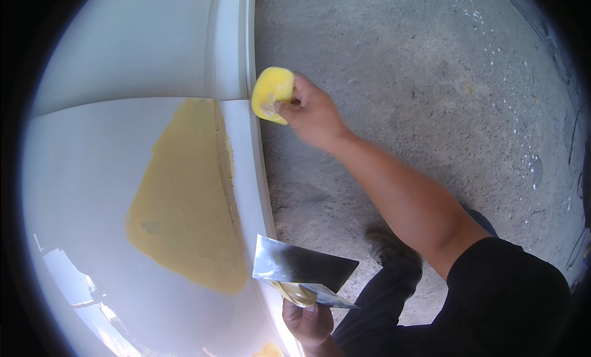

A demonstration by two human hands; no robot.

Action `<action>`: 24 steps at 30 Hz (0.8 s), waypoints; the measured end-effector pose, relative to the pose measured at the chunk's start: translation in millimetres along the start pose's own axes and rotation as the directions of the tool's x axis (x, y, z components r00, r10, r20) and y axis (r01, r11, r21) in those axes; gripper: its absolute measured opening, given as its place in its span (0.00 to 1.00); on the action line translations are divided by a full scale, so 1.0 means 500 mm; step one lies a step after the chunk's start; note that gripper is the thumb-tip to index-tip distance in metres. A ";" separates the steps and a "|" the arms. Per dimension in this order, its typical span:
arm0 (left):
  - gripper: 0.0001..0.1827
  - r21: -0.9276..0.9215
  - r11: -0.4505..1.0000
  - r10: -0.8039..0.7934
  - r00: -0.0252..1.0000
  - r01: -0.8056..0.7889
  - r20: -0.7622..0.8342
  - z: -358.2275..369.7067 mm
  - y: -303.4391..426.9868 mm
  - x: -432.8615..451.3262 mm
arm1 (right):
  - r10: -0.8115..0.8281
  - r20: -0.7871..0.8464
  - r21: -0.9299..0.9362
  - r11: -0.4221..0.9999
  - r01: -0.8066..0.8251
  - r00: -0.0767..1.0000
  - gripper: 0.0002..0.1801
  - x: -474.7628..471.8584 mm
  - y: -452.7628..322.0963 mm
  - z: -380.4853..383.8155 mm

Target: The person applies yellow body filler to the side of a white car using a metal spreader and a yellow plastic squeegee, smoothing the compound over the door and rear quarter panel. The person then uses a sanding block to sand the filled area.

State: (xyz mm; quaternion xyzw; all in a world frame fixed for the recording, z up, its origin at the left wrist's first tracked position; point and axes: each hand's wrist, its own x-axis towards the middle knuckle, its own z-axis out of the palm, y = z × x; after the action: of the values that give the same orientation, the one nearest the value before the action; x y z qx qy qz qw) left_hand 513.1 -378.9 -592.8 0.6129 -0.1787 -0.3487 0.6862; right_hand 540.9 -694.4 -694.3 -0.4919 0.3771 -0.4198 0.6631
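My right hand [316,110] pinches a yellow plastic spreader [272,91] smeared with pale residue. It is held at or over the outer edge of a white vehicle body panel [83,172], near a seam. Low in the view, my left hand [308,322] grips thin metal filler plates [304,262], set at an angle to each other. A lump of yellow-tan body filler [295,293] lies on them by my thumb. A broad patch of the same-coloured filler [184,204] covers the panel from the seam downward, with ridges along its right side.
Beyond the seam lies another pale panel [134,43]. More filler [268,350] shows at the bottom edge. Rough concrete floor [415,71] with white specks runs along the right. My shoe [383,244] and dark-trousered leg [383,292] stand beside the panel.
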 end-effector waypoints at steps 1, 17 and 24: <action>0.25 -0.004 1.000 0.003 1.000 -0.003 0.003 -0.001 0.000 0.000 | -0.081 -0.021 -0.104 0.992 0.078 0.997 0.25 0.003 -0.001 0.010; 0.26 -0.022 1.000 0.012 0.998 -0.011 0.061 -0.028 -0.002 0.001 | -0.538 -0.061 -0.353 0.800 0.486 0.841 0.25 0.014 -0.011 0.120; 0.26 -0.049 0.998 0.042 0.996 -0.038 0.084 -0.048 -0.009 0.002 | -0.464 -0.078 -0.352 0.841 0.411 0.882 0.25 0.015 -0.026 0.134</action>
State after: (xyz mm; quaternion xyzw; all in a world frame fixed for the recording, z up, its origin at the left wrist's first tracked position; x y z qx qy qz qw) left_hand 528.6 -362.4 -601.9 0.5773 -0.2115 -0.3646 0.6993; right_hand 602.4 -680.8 -666.7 -0.6320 0.3704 -0.5305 0.4266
